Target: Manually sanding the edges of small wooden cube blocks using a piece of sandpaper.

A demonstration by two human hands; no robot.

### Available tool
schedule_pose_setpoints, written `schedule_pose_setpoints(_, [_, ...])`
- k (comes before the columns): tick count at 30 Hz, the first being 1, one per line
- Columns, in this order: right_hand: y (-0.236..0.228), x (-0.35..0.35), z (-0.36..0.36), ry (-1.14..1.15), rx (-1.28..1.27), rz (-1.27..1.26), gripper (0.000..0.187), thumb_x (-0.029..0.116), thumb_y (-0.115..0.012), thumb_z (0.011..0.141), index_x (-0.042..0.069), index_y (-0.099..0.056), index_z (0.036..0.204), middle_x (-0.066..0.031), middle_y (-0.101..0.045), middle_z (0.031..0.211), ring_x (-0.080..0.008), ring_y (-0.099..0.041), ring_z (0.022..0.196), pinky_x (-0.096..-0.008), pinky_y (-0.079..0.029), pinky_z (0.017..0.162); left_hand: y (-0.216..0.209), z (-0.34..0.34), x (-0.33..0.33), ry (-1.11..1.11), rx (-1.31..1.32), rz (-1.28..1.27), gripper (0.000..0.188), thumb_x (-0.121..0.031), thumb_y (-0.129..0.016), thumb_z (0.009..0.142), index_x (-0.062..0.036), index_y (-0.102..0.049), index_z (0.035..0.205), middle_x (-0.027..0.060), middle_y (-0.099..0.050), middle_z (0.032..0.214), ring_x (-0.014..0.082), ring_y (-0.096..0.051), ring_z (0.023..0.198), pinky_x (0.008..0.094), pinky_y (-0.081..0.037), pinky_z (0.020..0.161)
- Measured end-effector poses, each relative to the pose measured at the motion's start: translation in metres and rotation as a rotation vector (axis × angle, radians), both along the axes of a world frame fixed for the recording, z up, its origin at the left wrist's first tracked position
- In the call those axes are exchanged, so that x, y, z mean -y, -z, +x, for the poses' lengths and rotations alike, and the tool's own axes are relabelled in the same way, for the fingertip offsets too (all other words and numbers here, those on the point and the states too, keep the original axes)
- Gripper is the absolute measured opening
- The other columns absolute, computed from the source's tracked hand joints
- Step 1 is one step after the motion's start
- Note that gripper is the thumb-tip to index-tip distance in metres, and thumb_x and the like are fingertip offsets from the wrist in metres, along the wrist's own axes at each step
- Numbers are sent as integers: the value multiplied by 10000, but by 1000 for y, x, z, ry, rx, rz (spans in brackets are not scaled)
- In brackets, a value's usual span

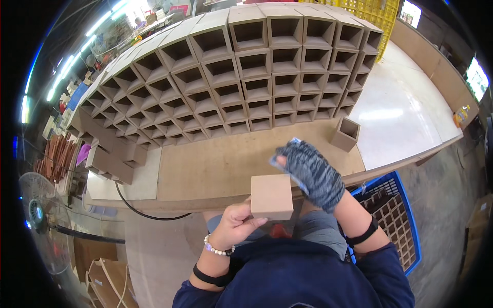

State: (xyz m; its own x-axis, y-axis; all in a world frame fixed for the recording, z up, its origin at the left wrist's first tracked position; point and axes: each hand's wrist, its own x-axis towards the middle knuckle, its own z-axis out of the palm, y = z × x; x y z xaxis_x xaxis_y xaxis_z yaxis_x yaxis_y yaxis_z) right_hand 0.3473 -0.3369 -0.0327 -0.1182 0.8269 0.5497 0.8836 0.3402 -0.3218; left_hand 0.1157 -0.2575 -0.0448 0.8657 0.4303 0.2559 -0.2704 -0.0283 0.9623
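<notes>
My bare left hand (pixel 238 223) grips a small brown fibreboard box (pixel 271 196) by its left side, just off the near edge of the table. A plain square face of the box points up. Above and to the right of it is my right hand (pixel 310 172), in a grey and black knitted glove. Its fingers are curled in; a pale bluish edge shows beside them, and I cannot make out what it belongs to. On the table to the right, a single open box (pixel 345 134) stands apart.
Stacked open-ended boxes (pixel 226 66) form a wall across the table (pixel 215 159). More boxes (pixel 110 159) lie at the left. A blue crate (pixel 415 241) holding boxes is on the floor at right. A fan (pixel 38 215) stands left, near a black cable (pixel 149 215).
</notes>
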Motion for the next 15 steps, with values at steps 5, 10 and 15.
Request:
schedule_pose_setpoints(5, [3, 11, 3, 178, -139, 126, 477, -77, -431, 841, 62, -472, 1295, -179, -529, 1261, -321, -517, 1168, -416, -367, 1027, 5, -6, -5, 110, 85, -169, 241, -18, -618, 856, 27, -604, 1092, 89, -623, 1110, 153, -581, 1017, 298, -456, 876])
schedule_pose_setpoints(10, [4, 18, -33, 71, -491, 154, 699, -165, -390, 666, 57, -443, 1326, -169, -510, 1286, -323, -478, 1209, -389, -355, 1044, 19, 26, 15, 32, 328, -832, 525, -382, -514, 918, 43, -495, 1226, 145, -552, 1232, 246, -507, 1161, 408, -374, 995])
schedule_pose_setpoints(15, [1, 15, -33, 125, -493, 199, 807, -195, -353, 577, 54, -428, 1341, -165, -513, 1286, -323, -478, 1210, -361, -357, 1048, 18, 34, 10, 116, 184, -1141, 484, -329, -471, 942, 52, -472, 1241, 151, -544, 1236, 275, -511, 1149, 416, -358, 1004])
